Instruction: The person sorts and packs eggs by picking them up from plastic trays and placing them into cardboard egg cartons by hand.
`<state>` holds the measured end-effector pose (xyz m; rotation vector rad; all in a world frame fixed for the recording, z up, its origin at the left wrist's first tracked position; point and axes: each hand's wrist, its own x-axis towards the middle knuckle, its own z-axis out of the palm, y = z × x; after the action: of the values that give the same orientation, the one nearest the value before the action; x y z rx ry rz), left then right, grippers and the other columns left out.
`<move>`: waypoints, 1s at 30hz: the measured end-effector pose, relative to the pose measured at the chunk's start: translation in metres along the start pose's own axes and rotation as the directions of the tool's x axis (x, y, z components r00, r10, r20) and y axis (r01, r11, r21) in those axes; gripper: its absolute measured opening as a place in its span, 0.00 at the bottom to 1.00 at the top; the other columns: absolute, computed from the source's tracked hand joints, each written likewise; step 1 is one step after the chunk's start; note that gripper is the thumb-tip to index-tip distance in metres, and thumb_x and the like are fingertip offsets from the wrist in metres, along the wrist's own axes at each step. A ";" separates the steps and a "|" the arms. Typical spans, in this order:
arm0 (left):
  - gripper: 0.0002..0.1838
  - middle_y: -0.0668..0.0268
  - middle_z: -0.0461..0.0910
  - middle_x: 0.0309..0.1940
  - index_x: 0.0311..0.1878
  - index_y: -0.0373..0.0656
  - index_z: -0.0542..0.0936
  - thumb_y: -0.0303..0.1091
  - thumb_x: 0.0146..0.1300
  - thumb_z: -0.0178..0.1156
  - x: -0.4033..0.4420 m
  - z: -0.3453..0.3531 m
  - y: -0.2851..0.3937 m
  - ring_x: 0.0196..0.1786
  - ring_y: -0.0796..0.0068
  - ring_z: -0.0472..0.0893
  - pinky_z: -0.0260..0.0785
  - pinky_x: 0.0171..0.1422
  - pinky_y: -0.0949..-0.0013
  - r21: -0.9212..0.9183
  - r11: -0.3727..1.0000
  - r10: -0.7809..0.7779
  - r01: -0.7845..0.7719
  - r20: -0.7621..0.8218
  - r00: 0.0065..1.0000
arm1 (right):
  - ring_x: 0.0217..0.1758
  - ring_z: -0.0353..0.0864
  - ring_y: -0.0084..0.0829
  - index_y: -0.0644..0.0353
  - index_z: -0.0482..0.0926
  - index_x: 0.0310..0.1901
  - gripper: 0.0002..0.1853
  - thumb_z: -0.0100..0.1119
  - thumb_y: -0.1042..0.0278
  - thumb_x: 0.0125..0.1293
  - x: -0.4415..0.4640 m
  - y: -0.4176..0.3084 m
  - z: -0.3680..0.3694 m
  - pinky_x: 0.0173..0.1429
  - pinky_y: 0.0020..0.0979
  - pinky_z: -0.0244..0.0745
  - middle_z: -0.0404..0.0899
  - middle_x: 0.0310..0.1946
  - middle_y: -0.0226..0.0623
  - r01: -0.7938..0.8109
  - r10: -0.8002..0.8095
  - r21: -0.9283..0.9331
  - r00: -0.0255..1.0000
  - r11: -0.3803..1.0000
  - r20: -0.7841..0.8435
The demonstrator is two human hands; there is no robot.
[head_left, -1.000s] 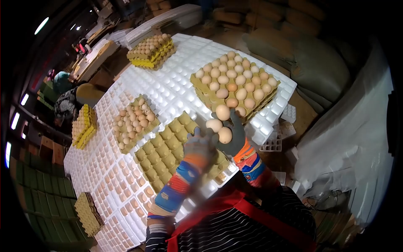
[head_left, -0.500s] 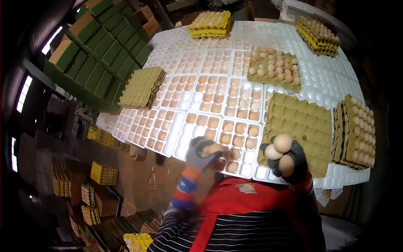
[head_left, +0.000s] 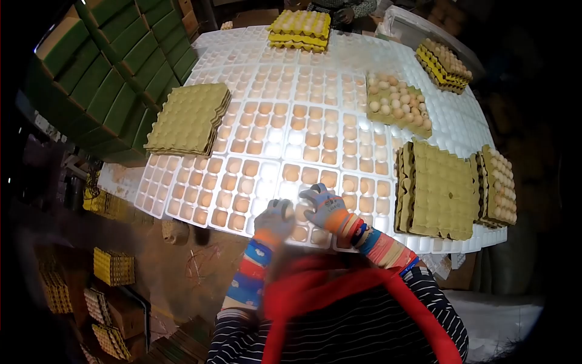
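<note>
Both hands wear grey gloves and are over a white plastic egg tray (head_left: 332,167) at the near table edge. My left hand (head_left: 273,223) is closed, with a pale egg (head_left: 290,212) at its fingertips. Close by on the right, my right hand (head_left: 324,207) is palm down with its fingers curled into the tray; what they hold is hidden. Brown eggs (head_left: 291,173) sit in the tray's back row, and more lie in front of my hands. To the right is a white tray with eggs (head_left: 366,185), partly behind my right forearm.
Stacked empty pulp trays (head_left: 439,191) stand at right, with another stack (head_left: 189,118) at left. A pulp tray of eggs (head_left: 397,100), an egg-filled stack (head_left: 498,185) and yellow trays (head_left: 298,30) are farther off. Green boxes (head_left: 100,100) rise at left; a person's hand (head_left: 345,14) shows behind.
My right hand has moved left from the pulp trays to the white tray, and its three eggs no longer show. My left hand stays over the tray. The view has shifted.
</note>
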<state>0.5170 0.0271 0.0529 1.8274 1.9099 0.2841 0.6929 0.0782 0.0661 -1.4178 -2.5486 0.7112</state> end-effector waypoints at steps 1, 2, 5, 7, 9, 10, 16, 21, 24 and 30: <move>0.25 0.58 0.75 0.51 0.57 0.52 0.72 0.50 0.56 0.54 0.004 -0.001 -0.003 0.52 0.55 0.76 0.69 0.56 0.57 0.043 0.999 -0.024 0.022 0.052 0.998 | 0.49 0.76 0.41 0.47 0.72 0.57 0.24 0.56 0.54 0.57 0.006 0.001 -0.001 0.49 0.39 0.75 0.73 0.48 0.41 0.009 -0.007 0.042 0.999 0.999 -0.047; 0.25 0.58 0.75 0.50 0.56 0.51 0.74 0.51 0.56 0.54 0.008 0.002 -0.012 0.52 0.54 0.76 0.69 0.57 0.58 -0.068 0.997 -0.020 0.021 0.009 1.000 | 0.49 0.76 0.42 0.47 0.72 0.57 0.23 0.54 0.57 0.58 0.011 -0.002 -0.006 0.49 0.39 0.74 0.72 0.50 0.42 -0.018 0.018 -0.035 1.000 0.999 -0.003; 0.18 0.60 0.78 0.47 0.51 0.41 0.78 0.35 0.57 0.60 0.026 0.013 -0.034 0.50 0.66 0.78 0.69 0.54 0.67 -0.767 0.642 -0.140 0.012 -0.102 0.985 | 0.46 0.78 0.43 0.48 0.70 0.59 0.24 0.53 0.56 0.60 0.028 0.009 -0.007 0.49 0.39 0.75 0.74 0.49 0.44 -0.084 0.092 0.081 0.991 0.993 -0.101; 0.15 0.61 0.77 0.46 0.50 0.39 0.78 0.28 0.58 0.58 0.019 0.023 -0.032 0.48 0.67 0.78 0.70 0.54 0.68 -0.771 0.618 -0.140 -0.157 -0.304 0.942 | 0.41 0.80 0.41 0.56 0.76 0.52 0.19 0.55 0.58 0.61 0.053 0.051 0.016 0.51 0.36 0.74 0.80 0.43 0.44 -0.160 0.292 0.823 0.956 0.545 -0.008; 0.14 0.58 0.76 0.45 0.49 0.38 0.78 0.24 0.58 0.57 0.006 0.022 -0.012 0.48 0.64 0.78 0.71 0.53 0.65 -0.619 0.701 -0.014 -0.353 -0.507 0.862 | 0.41 0.80 0.38 0.58 0.78 0.48 0.16 0.58 0.60 0.60 0.041 0.056 -0.004 0.49 0.35 0.75 0.81 0.42 0.42 0.123 0.210 0.743 0.918 0.658 -0.337; 0.14 0.57 0.76 0.45 0.48 0.38 0.79 0.24 0.57 0.57 -0.001 0.031 -0.009 0.48 0.61 0.77 0.71 0.52 0.63 -0.548 0.720 0.069 -0.425 -0.553 0.830 | 0.42 0.80 0.38 0.59 0.79 0.46 0.16 0.60 0.60 0.59 0.038 0.062 -0.020 0.49 0.34 0.75 0.81 0.41 0.41 0.104 0.194 0.629 0.902 0.770 -0.386; 0.18 0.57 0.75 0.46 0.47 0.49 0.79 0.32 0.48 0.62 -0.014 0.034 -0.014 0.46 0.55 0.73 0.65 0.49 0.55 -0.095 0.881 0.360 -0.463 -0.501 0.787 | 0.43 0.79 0.41 0.62 0.77 0.41 0.16 0.65 0.62 0.53 0.059 0.144 -0.101 0.47 0.36 0.75 0.80 0.38 0.46 -0.026 0.430 0.805 0.856 0.593 -0.288; 0.17 0.63 0.74 0.43 0.45 0.52 0.77 0.41 0.49 0.60 0.010 0.021 0.000 0.47 0.58 0.72 0.60 0.48 0.52 0.244 0.949 0.270 -0.200 -0.296 0.916 | 0.51 0.77 0.48 0.61 0.70 0.52 0.26 0.62 0.63 0.50 0.131 0.252 -0.158 0.54 0.39 0.71 0.78 0.47 0.50 -0.581 0.559 0.065 0.738 0.811 -0.379; 0.15 0.66 0.76 0.37 0.43 0.52 0.78 0.39 0.50 0.59 0.019 0.031 -0.005 0.43 0.60 0.74 0.62 0.46 0.54 0.195 0.948 0.305 -0.251 -0.336 0.891 | 0.58 0.72 0.48 0.62 0.68 0.57 0.27 0.53 0.59 0.57 0.167 0.278 -0.185 0.59 0.40 0.68 0.75 0.53 0.52 -0.608 0.482 -0.252 0.770 0.753 -0.418; 0.11 0.57 0.81 0.38 0.40 0.42 0.81 0.26 0.52 0.58 0.008 0.014 0.001 0.39 0.55 0.79 0.72 0.46 0.57 -0.056 0.968 0.193 -0.244 -0.455 0.869 | 0.55 0.72 0.53 0.60 0.64 0.61 0.31 0.56 0.60 0.56 0.163 0.291 -0.198 0.57 0.41 0.70 0.70 0.54 0.54 -0.513 0.440 0.049 0.680 0.857 -0.586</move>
<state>0.5243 0.0326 0.0398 2.0320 1.9162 0.9452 0.8939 0.4085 0.0873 -1.9999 -1.7724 0.1125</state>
